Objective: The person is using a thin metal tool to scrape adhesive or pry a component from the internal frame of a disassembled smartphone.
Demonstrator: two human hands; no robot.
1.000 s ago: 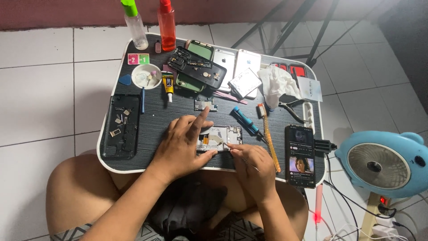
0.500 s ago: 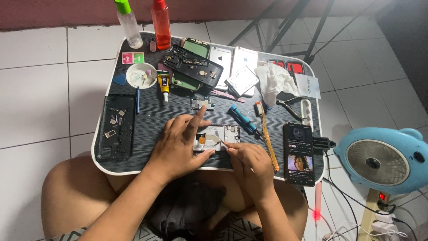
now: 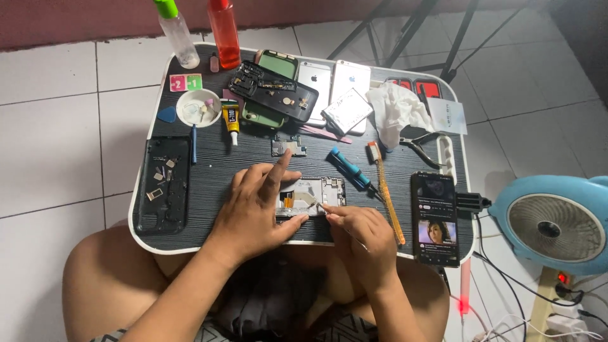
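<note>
An opened phone frame (image 3: 316,192) with bare metal innards lies near the front edge of a small dark lap table (image 3: 215,168). My left hand (image 3: 256,206) lies flat over its left part and steadies it, index finger raised. My right hand (image 3: 358,231) pinches a thin tool, tip touching the frame's lower middle. What kind of tool it is stays hidden by the fingers.
On the table: a blue screwdriver (image 3: 351,168), a toothbrush (image 3: 385,190), pliers (image 3: 421,145), a lit phone (image 3: 435,218), a glue tube (image 3: 232,120), a white dish (image 3: 197,107), a black back cover (image 3: 164,183), several phones (image 3: 329,82), two bottles (image 3: 223,28). A blue fan (image 3: 551,225) stands right.
The view has shifted slightly, so the table sits a little lower and left. Both hands stay on the phone frame with hardly any movement.
</note>
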